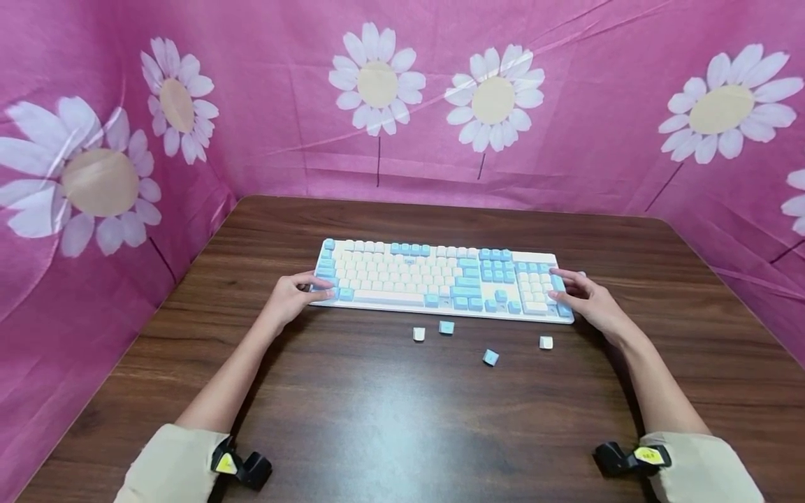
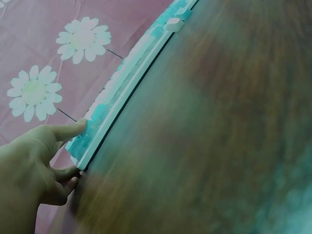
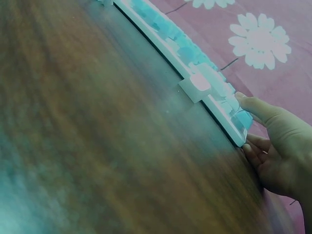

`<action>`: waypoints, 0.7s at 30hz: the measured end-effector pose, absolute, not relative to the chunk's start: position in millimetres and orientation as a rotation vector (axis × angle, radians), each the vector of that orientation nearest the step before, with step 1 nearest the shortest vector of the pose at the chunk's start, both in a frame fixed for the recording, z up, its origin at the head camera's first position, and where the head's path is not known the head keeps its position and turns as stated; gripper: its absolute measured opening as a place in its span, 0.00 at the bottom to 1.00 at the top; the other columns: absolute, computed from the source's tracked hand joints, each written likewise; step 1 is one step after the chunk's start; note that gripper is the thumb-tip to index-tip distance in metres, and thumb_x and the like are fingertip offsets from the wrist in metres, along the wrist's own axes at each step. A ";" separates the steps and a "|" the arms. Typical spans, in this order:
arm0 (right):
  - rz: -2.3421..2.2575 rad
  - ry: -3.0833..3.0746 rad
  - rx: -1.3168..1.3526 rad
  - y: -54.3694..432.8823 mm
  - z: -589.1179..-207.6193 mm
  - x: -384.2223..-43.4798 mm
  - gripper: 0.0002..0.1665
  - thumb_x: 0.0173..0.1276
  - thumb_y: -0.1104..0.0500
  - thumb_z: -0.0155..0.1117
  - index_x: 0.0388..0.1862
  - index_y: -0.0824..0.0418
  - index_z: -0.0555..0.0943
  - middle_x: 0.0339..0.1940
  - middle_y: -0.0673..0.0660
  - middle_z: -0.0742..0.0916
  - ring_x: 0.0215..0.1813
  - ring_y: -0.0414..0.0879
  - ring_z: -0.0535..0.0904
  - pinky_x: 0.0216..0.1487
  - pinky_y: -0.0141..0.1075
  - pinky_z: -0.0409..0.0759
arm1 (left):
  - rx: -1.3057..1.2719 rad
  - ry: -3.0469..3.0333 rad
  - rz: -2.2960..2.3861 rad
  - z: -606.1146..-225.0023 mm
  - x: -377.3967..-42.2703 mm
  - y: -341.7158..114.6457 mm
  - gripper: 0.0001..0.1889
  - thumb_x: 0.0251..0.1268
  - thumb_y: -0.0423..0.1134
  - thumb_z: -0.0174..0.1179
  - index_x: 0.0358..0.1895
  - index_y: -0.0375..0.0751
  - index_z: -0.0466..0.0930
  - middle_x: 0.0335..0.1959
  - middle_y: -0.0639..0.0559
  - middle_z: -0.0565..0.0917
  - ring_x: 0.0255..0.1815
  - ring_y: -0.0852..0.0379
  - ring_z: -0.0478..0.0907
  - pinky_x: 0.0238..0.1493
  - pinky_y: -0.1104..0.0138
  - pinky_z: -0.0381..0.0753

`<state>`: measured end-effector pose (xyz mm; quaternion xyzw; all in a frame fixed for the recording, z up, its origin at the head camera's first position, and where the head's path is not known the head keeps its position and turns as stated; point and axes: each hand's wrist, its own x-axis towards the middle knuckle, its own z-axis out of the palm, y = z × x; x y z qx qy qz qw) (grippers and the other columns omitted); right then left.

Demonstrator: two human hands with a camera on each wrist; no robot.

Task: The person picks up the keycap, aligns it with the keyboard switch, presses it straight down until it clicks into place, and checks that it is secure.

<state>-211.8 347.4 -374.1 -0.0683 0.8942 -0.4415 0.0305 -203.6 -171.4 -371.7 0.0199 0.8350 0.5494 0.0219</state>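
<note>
A white and light blue keyboard [image 1: 402,274] lies across the wooden table, its long side facing me. My left hand [image 1: 293,297] grips its left end; in the left wrist view the thumb [image 2: 73,128] lies over the top of the keys and the other fingers bend at the edge below. At the opposite end my right hand [image 1: 591,304] holds on the same way, thumb [image 3: 253,105] above and fingers curled at the side. Bare spots among the keys show where caps are off. In front lie loose keycaps: white ones [image 1: 418,334] [image 1: 546,343] and blue ones [image 1: 446,327] [image 1: 490,358].
The brown table [image 1: 377,433] reaches back to a pink cloth [image 1: 277,84] printed with white daisies, which hangs behind and at both sides. Black camera mounts [image 1: 242,467] sit on both cream sleeves [image 1: 704,464].
</note>
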 end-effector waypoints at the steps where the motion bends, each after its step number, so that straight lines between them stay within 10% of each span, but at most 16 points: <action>1: -1.359 2.757 -0.210 347.7 -374.1 -211.5 0.36 0.65 0.47 0.59 0.69 0.58 0.62 0.58 0.64 0.72 0.51 0.39 0.67 0.44 0.21 0.63 | 0.060 2.602 1.693 -371.6 -203.8 -170.7 0.17 0.50 0.37 0.68 0.41 0.28 0.82 0.61 0.34 0.67 0.65 0.43 0.58 0.63 0.57 0.55; 14: -1.363 2.754 -0.229 345.8 -376.8 -210.7 0.36 0.65 0.47 0.59 0.69 0.58 0.62 0.57 0.63 0.73 0.50 0.38 0.68 0.43 0.23 0.66 | 0.063 2.895 1.539 -380.7 -200.5 -167.0 0.08 0.47 0.35 0.70 0.30 0.34 0.86 0.52 0.38 0.77 0.55 0.44 0.71 0.57 0.57 0.64; 21: -1.358 2.757 -0.217 347.2 -375.0 -211.4 0.36 0.66 0.47 0.59 0.69 0.57 0.62 0.58 0.62 0.72 0.51 0.39 0.67 0.43 0.23 0.65 | 0.085 2.728 1.781 -380.1 -199.2 -166.6 0.11 0.51 0.36 0.68 0.35 0.33 0.81 0.27 0.50 0.76 0.26 0.58 0.62 0.26 0.69 0.62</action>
